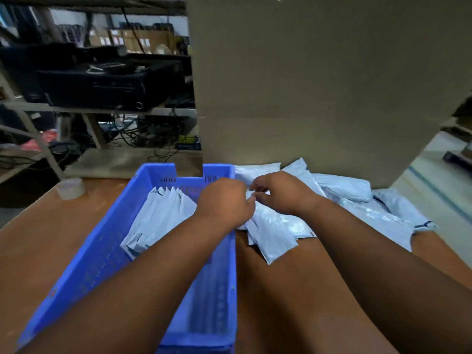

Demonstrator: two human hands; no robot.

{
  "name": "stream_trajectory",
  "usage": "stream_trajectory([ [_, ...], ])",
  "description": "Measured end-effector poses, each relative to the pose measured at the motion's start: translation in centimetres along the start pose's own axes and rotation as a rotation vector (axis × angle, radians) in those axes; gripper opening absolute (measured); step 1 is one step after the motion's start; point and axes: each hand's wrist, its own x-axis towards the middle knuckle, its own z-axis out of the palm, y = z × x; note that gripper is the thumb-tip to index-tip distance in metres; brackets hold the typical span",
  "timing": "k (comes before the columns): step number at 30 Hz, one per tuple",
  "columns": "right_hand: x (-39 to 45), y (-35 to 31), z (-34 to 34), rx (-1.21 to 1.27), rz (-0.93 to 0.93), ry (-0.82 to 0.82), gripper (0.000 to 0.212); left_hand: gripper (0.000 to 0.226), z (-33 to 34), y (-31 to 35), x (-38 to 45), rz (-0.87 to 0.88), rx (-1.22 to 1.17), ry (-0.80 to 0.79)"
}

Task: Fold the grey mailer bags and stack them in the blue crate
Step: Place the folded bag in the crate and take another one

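Observation:
A blue crate [102,254] stands on the wooden table, left of centre. Inside it several folded grey mailer bags [158,221] lean in a row against the far end. To the crate's right lies a loose heap of grey mailer bags [362,213]. My left hand [226,200] reaches over the crate's right rim and pinches the top edge of one grey mailer bag [273,233] at the heap's near side. My right hand [281,192], fingers curled, pinches the same bag's edge close beside it. The fingertips of both hands nearly meet.
A tall cardboard panel [319,80] rises just behind the crate and the heap. A roll of clear tape [70,188] sits at the table's far left edge. Shelves with dark equipment and cables [102,83] stand behind at left. The floor shows at right.

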Motion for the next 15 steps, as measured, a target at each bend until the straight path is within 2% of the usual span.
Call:
stream_trajectory([
  [4,-5.0,6.1,-1.5,-0.024,0.045,-0.027,0.02,0.034,1.2,8.9,1.7,0.115,0.01,-0.082],
  [7,-8.9,11.4,-2.3,-0.02,0.136,-0.039,0.021,0.027,3.8,14.5,2.7,0.147,-0.043,-0.193],
  [12,-15.1,21.3,-2.5,0.025,0.262,-0.085,0.03,0.033,9.9,21.9,4.0,0.16,-0.103,-0.344],
  [15,-17.9,28.0,-1.6,-0.079,0.333,-0.108,0.046,0.042,13.3,26.5,4.7,0.174,-0.105,-0.414],
])
